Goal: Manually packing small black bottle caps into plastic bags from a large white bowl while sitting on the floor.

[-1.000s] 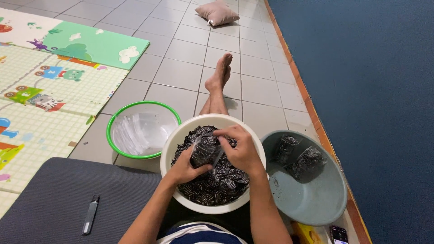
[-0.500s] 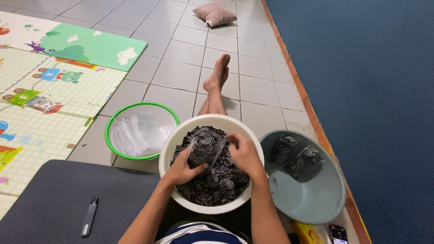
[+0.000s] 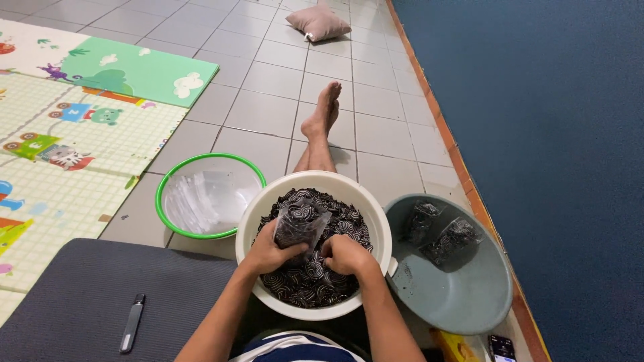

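A person is sitting on a tiled floor (image 3: 282, 87), legs around a white basin (image 3: 376, 221) of black-and-white swirl pieces. The left hand (image 3: 268, 251) is clamping a half-filled clear bag (image 3: 300, 224); the right hand (image 3: 343, 255) is apparently scooping, fingers curled. A loosened hold could tip the bag, spilling pieces.

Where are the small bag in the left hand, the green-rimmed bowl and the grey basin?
small bag (image 3: 300, 224), head view, its clear filled front.
green-rimmed bowl (image 3: 201, 235), head view, near rim.
grey basin (image 3: 463, 305), head view, bare inner wall.
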